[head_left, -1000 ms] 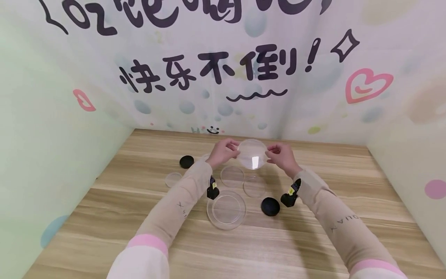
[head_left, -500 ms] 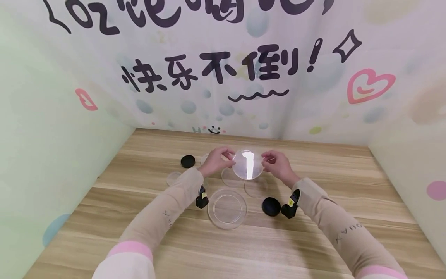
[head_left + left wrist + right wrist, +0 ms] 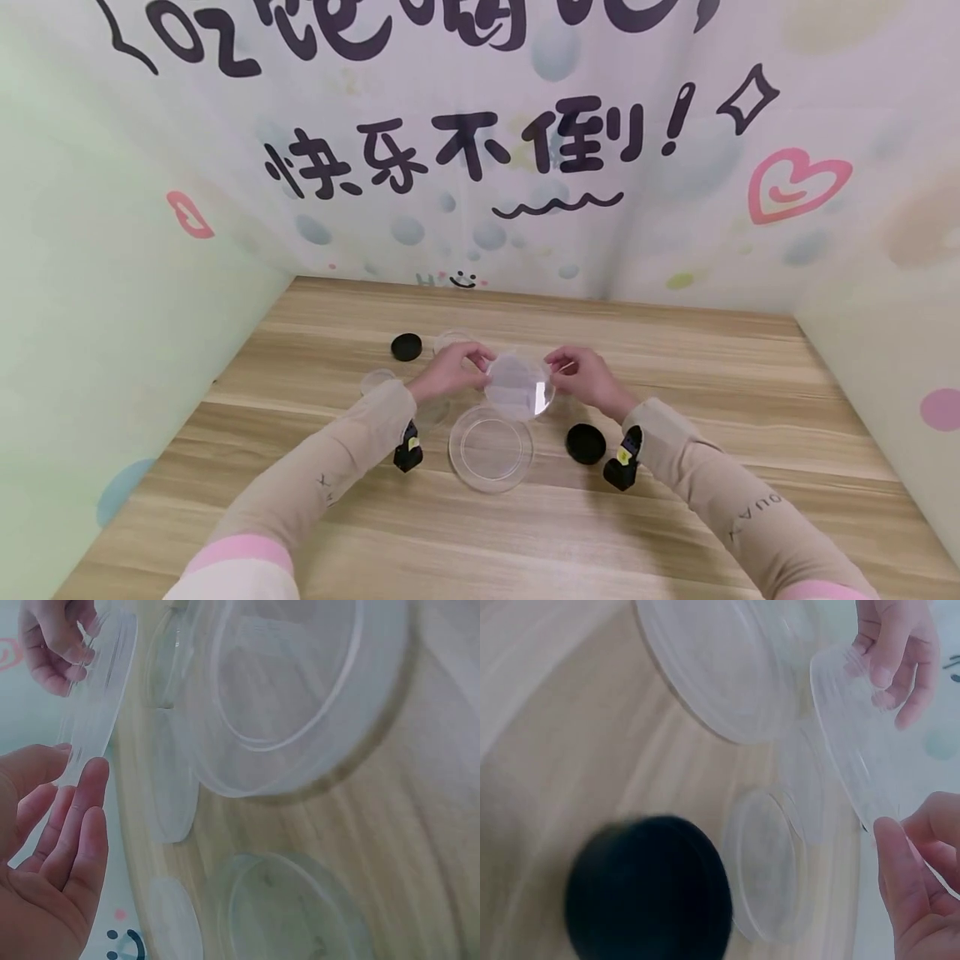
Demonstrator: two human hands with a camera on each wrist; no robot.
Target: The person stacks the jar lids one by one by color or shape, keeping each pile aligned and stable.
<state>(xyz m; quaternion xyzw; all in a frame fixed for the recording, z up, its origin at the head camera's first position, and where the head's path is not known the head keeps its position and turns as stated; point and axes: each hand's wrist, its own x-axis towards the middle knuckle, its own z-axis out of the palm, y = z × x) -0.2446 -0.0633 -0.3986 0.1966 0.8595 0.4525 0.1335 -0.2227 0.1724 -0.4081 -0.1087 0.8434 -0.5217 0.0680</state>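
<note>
Head view: bright, even illumination, sharp across the middle; a white reflection glares on the clear disc (image 3: 517, 387), and soft shadows darken the tabletop (image 3: 480, 546) beside the right sleeve (image 3: 720, 483). Wrist views: dimmer, hazy, low in contrast. In the right, the round black piece (image 3: 649, 892) has blurred edges; in the left, the large clear dish (image 3: 292, 682) casts a diffuse shadow along its rim.

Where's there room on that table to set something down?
Bare wood lies between the right sleeve and right wall, and this side of the large clear lid. It's crowded around the held clear lid, where smaller clear lids lie below.
</note>
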